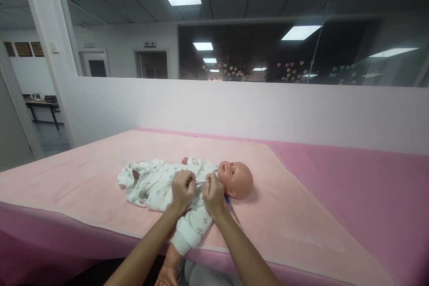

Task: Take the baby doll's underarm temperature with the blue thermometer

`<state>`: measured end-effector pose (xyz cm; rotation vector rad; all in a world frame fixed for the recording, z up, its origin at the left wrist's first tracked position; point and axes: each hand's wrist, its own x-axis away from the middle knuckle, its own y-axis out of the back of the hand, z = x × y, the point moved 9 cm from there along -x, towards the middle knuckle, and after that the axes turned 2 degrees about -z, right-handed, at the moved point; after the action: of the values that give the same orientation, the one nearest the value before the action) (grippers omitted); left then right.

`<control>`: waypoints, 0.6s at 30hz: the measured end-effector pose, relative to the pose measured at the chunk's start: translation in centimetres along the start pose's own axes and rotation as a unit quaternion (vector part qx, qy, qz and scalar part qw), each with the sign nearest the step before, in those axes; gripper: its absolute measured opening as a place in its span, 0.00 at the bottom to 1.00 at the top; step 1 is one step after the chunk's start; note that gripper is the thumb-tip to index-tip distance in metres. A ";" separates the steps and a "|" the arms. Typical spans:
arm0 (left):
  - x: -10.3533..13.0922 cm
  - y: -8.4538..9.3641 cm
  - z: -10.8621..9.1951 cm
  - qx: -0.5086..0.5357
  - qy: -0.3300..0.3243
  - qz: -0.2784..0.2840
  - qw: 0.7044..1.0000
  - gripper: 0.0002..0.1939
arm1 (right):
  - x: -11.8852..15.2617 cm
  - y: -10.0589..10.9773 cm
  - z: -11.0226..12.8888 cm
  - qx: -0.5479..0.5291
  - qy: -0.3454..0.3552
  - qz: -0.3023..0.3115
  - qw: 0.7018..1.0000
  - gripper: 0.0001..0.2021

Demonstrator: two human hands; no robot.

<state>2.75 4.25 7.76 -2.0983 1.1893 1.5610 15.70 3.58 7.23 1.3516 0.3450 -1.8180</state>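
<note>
A baby doll (238,178) lies on its back, its bald head to the right, dressed in a white patterned outfit (150,190). My left hand (182,187) is closed over the chest, pinching a thin white strip of the outfit. Near the doll's neck, my right hand (213,191) is closed on the other end of the same strip, which stretches between the two hands. One doll arm in a white cuff (186,234) hangs toward me over the front edge, beneath my forearms.
The doll rests on a peach mat (284,219) over a pink surface (351,178). A thin item with a blue end (227,199) lies beside the doll's head. A white low wall (251,111) stands behind.
</note>
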 end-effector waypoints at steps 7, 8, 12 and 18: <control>0.1 -0.2 0.3 0.075 0.016 0.005 0.997 0.07 | 0.1 0.1 -0.1 -0.006 -0.007 -0.002 1.000 0.09; 0.1 -0.1 0.3 0.078 0.014 0.005 0.997 0.08 | 0.1 0.1 -0.2 -0.008 -0.010 -0.004 1.000 0.10; 0.1 0.0 0.2 0.068 0.010 -0.004 0.998 0.08 | 0.0 0.4 -0.3 -0.016 -0.022 -0.024 0.999 0.13; 0.2 -0.7 -0.7 0.036 -0.021 0.048 0.998 0.08 | -0.5 0.0 1.4 -0.032 0.043 0.022 0.998 0.12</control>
<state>3.76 4.20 7.65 -1.9813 1.3290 1.5698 14.81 2.92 8.23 1.3839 0.4123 -1.7025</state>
